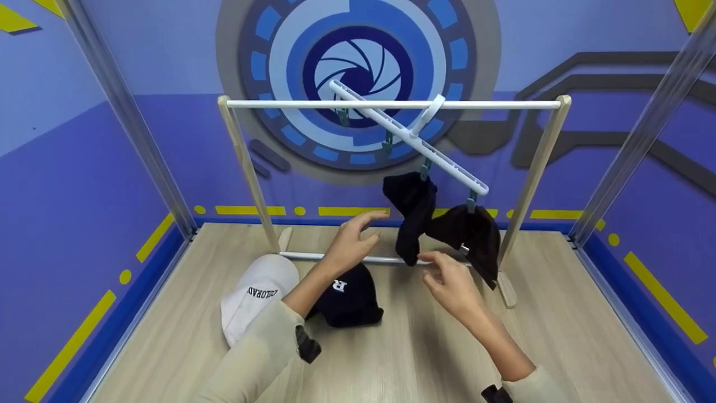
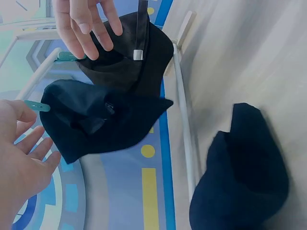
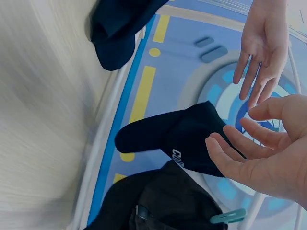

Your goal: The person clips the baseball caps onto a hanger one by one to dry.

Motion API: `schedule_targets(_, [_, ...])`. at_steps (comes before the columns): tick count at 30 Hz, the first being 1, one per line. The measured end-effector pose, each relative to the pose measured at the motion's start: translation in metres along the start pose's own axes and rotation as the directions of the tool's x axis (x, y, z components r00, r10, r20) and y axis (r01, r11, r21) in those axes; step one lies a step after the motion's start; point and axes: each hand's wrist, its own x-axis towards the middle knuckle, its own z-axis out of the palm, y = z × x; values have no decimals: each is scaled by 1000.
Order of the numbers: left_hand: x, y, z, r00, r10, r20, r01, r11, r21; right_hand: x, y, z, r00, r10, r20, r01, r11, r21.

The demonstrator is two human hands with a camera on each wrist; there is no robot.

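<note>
My left hand [image 1: 349, 243] is raised left of a hanging black cap [image 1: 417, 215], fingers spread and holding nothing. Lower and to the right, my right hand [image 1: 454, 282] has relaxed, slightly bent fingers with nothing in them. It is nearest the bottom of that cap and a second dark cap [image 1: 475, 238], which has a small metal buckle on its strap [image 2: 138, 53]. Green clips [image 1: 471, 202] hold both caps to a white hanger [image 1: 425, 148]. White lettering shows on the first cap [image 3: 184, 136] in the right wrist view.
The hanger hooks over the white rail [image 1: 279, 104] of a wooden-legged rack [image 1: 537, 173], slanting down to the right. Two more clips [image 1: 387, 144] hang from its left part without caps. On the table lie a white cap [image 1: 263, 285] and a black cap [image 1: 352, 299] lettered R.
</note>
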Motion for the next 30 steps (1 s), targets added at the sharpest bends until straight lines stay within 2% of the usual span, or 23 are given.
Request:
schedule_targets(4, [-14, -5, -4, 1000, -4, 17, 4, 1000, -2, -4, -1, 7, 999, 11, 37, -11, 1000, 5])
schedule_targets(5, [-19, -1, -6, 1000, -7, 23, 7, 1000, -6, -5, -1, 9, 999, 9, 44, -10, 1000, 7])
schedule_targets(7, [-27, -2, -8, 999, -9, 40, 9, 1000, 7, -8, -1, 14, 999, 6, 53, -7, 1000, 16])
schedule_targets(14, [-51, -14, -10, 998, 12, 54, -18, 994, 109, -16, 0, 31, 995, -6, 104, 2, 999, 38])
schedule_targets(18, [-64, -18, -12, 998, 7, 61, -15, 990, 138, -21, -1, 40, 991, -30, 128, 23, 998, 56])
schedule_targets(23, [-81, -27, -9, 998, 46, 43, -53, 985, 164, -26, 0, 50, 981, -60, 186, 44, 995, 89])
schedule_targets(28, [-98, -38, -3, 994, 88, 62, -99, 978, 186, -29, 0, 58, 976, -96, 196, 79, 993, 92])
schedule_targets(30, [-103, -41, -2, 995, 82, 59, -92, 977, 194, -31, -1, 60, 974, -107, 199, 88, 991, 99])
